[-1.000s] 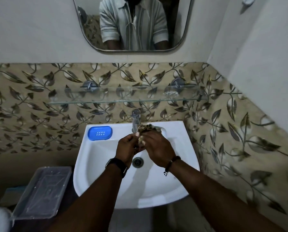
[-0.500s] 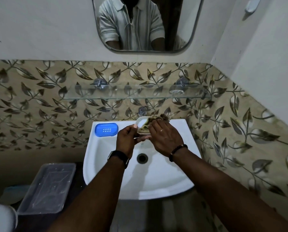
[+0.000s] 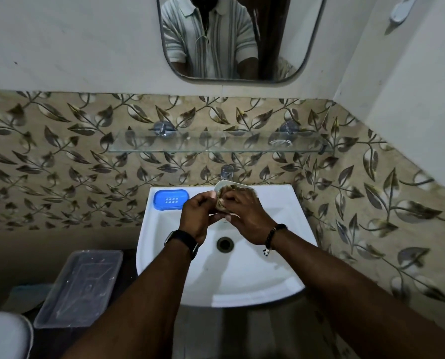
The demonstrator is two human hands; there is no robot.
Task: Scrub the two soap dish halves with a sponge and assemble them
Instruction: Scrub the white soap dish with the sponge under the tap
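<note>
The blue soap dish half (image 3: 171, 200), with drain slots, lies on the back left ledge of the white sink (image 3: 281, 268). The white soap dish half (image 3: 222, 185) is tilted up over the basin, below the tap. My left hand (image 3: 199, 216) grips its left edge. My right hand (image 3: 244, 216) presses a brownish sponge (image 3: 229, 190) into the white half's hollow. The sponge is mostly hidden by my right fingers.
A chrome tap (image 3: 227, 172) stands behind the white half. A glass shelf (image 3: 216, 143) runs above it, under a mirror (image 3: 239, 37). A clear plastic lid or box (image 3: 79, 283) sits left of the sink. The drain (image 3: 225, 243) lies between my wrists.
Both hands have stayed together over the basin with the white half and sponge, shifting slightly as the sponge rubs. The camera has tilted, so the sink sits further right and lower in view.
</note>
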